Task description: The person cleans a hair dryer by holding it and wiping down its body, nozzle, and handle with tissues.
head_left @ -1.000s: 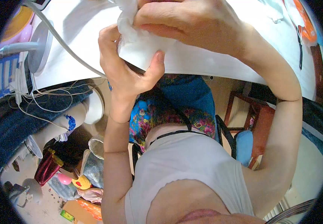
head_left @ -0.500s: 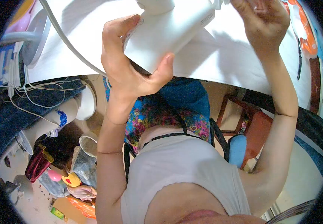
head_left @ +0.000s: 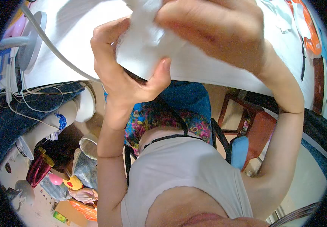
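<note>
My left hand (head_left: 127, 73) is wrapped round a white boxy device (head_left: 139, 62) with smooth sides, fingers along its left side and thumb at its lower edge. Over the upper part of the device lies a crumpled white wipe (head_left: 148, 22), thin and slightly shiny. My right hand (head_left: 218, 36), blurred by motion, presses the wipe there with its fingers closed on it. The device's top and far side are hidden by the wipe and my right hand. A thick grey cable (head_left: 55, 47) runs down from the upper left and passes behind my left wrist.
A white-covered table (head_left: 205, 70) lies beneath my hands. A round grey stand base (head_left: 35, 41) and tangled thin cables (head_left: 38, 90) are at left. Orange-and-white packaging (head_left: 309, 30) lies at the right. Below are a brown chair (head_left: 260, 132) and bags (head_left: 86, 166) on the floor.
My right hand has come left from the upper right, bringing the wipe onto the device. My left hand and the device have shifted slightly left.
</note>
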### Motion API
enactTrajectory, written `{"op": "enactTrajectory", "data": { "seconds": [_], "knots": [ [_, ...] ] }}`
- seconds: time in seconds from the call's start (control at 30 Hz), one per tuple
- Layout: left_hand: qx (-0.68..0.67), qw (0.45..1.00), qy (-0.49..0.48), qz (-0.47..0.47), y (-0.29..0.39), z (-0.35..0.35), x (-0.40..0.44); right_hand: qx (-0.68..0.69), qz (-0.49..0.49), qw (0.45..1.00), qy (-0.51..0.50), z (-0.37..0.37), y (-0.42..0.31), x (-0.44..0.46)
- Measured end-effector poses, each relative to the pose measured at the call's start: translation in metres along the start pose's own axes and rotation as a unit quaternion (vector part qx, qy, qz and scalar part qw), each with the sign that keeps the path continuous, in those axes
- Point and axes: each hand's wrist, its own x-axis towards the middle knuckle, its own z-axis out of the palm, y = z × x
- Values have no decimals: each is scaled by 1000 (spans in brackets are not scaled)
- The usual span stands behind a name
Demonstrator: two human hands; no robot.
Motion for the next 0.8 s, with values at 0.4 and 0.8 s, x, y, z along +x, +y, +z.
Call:
{"op": "enactTrajectory", "data": {
  "seconds": [0.4,0.8],
  "knots": [
    [-75,991,-60,-92,0,-8,7,46,207,974,-84,-42,15,-14],
    [-52,981,-93,-165,6,-14,7,74,232,963,-111,-46,5,-12]
  ]
}}
